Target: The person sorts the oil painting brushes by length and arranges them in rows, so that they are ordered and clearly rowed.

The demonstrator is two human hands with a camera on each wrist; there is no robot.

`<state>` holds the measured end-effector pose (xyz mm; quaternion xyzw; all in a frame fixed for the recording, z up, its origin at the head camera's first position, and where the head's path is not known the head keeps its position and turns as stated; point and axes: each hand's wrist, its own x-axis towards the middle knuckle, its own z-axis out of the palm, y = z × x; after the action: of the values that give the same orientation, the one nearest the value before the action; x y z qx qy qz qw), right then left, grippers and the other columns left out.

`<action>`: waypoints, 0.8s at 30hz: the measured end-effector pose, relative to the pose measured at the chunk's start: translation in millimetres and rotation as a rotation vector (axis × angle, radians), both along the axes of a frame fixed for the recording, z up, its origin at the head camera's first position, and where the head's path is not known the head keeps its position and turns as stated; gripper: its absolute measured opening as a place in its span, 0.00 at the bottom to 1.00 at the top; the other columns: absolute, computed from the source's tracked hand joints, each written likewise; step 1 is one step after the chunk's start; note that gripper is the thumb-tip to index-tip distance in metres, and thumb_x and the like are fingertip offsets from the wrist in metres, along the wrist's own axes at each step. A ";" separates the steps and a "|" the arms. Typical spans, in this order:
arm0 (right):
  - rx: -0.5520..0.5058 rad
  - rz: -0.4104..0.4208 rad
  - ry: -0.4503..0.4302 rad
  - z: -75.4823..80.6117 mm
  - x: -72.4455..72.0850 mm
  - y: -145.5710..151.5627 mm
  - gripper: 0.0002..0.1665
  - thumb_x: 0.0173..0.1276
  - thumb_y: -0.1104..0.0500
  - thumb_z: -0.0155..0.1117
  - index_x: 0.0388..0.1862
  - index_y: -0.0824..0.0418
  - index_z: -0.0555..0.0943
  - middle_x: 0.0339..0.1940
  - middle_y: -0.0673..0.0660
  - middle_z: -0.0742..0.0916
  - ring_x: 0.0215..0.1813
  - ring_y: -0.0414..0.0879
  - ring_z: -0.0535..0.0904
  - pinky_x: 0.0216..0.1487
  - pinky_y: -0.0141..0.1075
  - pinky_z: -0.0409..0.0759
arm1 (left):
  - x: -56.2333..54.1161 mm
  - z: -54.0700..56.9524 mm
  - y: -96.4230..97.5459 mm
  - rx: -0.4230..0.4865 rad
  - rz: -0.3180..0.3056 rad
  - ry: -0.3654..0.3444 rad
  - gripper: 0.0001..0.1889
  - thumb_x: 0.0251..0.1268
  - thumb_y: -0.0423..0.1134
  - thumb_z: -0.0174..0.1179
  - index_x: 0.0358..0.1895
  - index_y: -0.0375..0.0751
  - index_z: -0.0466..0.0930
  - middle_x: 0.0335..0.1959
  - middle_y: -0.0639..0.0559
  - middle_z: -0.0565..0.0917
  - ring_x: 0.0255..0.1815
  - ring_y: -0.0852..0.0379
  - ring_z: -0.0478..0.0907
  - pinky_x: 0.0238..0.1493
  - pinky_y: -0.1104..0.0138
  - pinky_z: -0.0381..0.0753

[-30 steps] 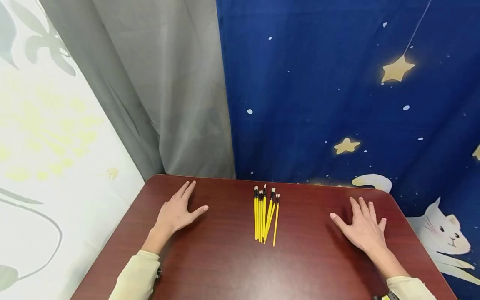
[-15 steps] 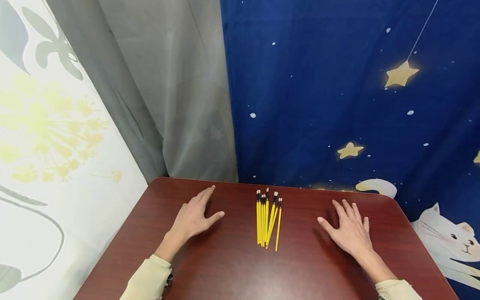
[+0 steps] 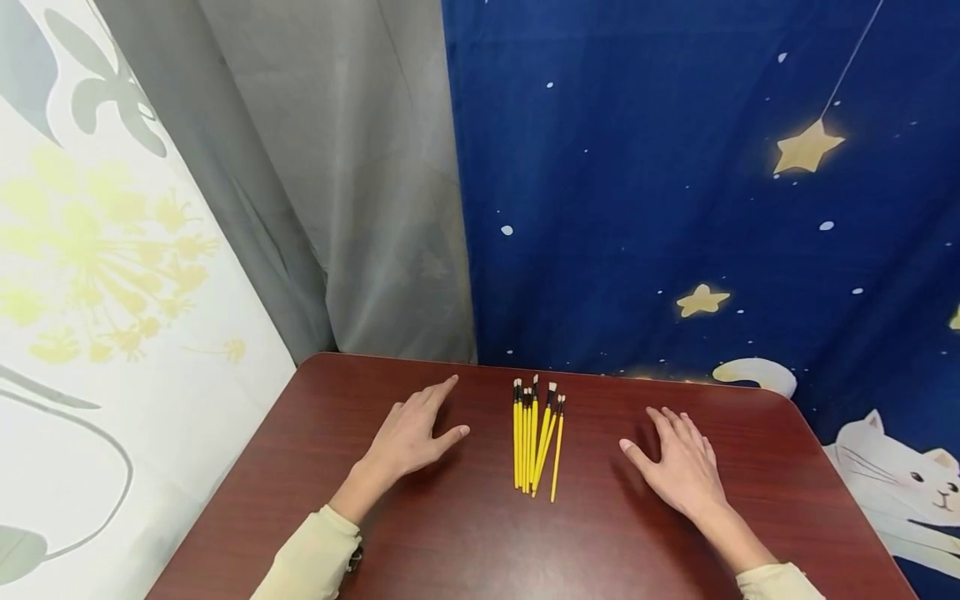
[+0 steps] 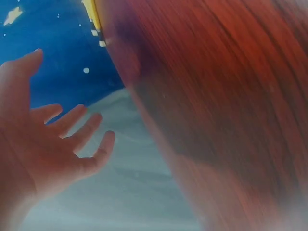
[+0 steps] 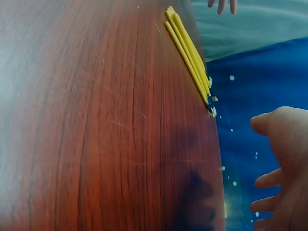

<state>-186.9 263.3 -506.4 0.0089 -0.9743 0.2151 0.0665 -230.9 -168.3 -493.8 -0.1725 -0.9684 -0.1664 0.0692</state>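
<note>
Several paintbrushes (image 3: 532, 442) with yellow handles, dark ferrules and pale bristles lie side by side on the table, bristles toward the far edge. One at the right lies slightly apart, and another slants across its neighbours. To their left is my left hand (image 3: 411, 435), fingers extended and thumb apart, holding nothing. On the other side my right hand (image 3: 678, 467) is spread with its thumb toward the brushes, also holding nothing. The right wrist view shows the brushes (image 5: 188, 57) ahead of the right thumb (image 5: 264, 122); the left wrist view catches only some brush ends (image 4: 94, 14) at its top.
The dark red wooden table (image 3: 480, 550) has rounded far corners. Right behind it hang a grey curtain (image 3: 390, 208) and a blue curtain (image 3: 600, 208) with stars and a white cat. A white patterned curtain (image 3: 187, 417) hangs along the left side.
Both hands have moved inward toward the paintbrushes, the left one rightward and the right one leftward. The brushes keep their arrangement; the head view has shifted slightly.
</note>
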 end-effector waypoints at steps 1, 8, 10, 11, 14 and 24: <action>-0.002 0.002 0.004 -1.1 -0.8 -1.0 0.53 0.71 0.25 0.60 0.81 0.59 0.66 0.82 0.71 0.67 0.84 0.73 0.55 0.76 0.74 0.54 | 0.2 -0.4 2.0 0.005 0.001 -0.010 0.45 0.71 0.68 0.60 0.86 0.59 0.55 0.79 0.50 0.73 0.77 0.45 0.73 0.68 0.37 0.74; -0.009 0.021 0.013 -3.8 -5.9 -12.5 0.52 0.72 0.27 0.60 0.81 0.59 0.67 0.82 0.71 0.69 0.84 0.72 0.57 0.75 0.74 0.57 | 1.5 -4.2 11.3 0.039 -0.007 -0.054 0.43 0.73 0.65 0.60 0.86 0.59 0.55 0.79 0.51 0.73 0.76 0.45 0.74 0.69 0.38 0.74; -0.012 0.028 0.017 -5.2 -6.9 -15.5 0.51 0.73 0.28 0.61 0.81 0.60 0.67 0.81 0.71 0.69 0.84 0.72 0.57 0.75 0.74 0.57 | 1.1 -4.9 12.7 0.048 -0.011 -0.061 0.42 0.74 0.64 0.60 0.85 0.58 0.56 0.79 0.50 0.74 0.75 0.45 0.75 0.69 0.39 0.74; -0.016 0.032 0.022 -6.1 -7.1 -16.9 0.50 0.73 0.29 0.61 0.81 0.60 0.67 0.81 0.71 0.70 0.83 0.72 0.58 0.75 0.74 0.58 | 0.8 -5.3 13.5 0.048 -0.010 -0.065 0.42 0.74 0.64 0.59 0.85 0.58 0.56 0.79 0.50 0.74 0.75 0.45 0.75 0.69 0.40 0.74; -0.030 0.048 0.034 -9.1 -8.1 -21.4 0.48 0.73 0.32 0.63 0.80 0.60 0.68 0.80 0.70 0.71 0.83 0.72 0.59 0.74 0.74 0.59 | 0.3 -5.6 14.9 0.052 -0.005 -0.077 0.41 0.75 0.63 0.59 0.85 0.58 0.57 0.78 0.50 0.74 0.75 0.46 0.75 0.70 0.40 0.74; -0.054 0.112 0.049 -14.9 -12.6 -39.4 0.44 0.73 0.36 0.66 0.79 0.60 0.70 0.77 0.68 0.76 0.80 0.72 0.65 0.73 0.74 0.64 | 0.9 -3.4 20.1 0.088 -0.016 -0.110 0.38 0.76 0.61 0.59 0.83 0.53 0.62 0.78 0.50 0.75 0.77 0.47 0.75 0.71 0.39 0.74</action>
<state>-199.6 223.9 -521.2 0.0669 -0.9642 0.2444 0.0784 -230.0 -148.2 -497.2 -0.1678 -0.9610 -0.2186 0.0220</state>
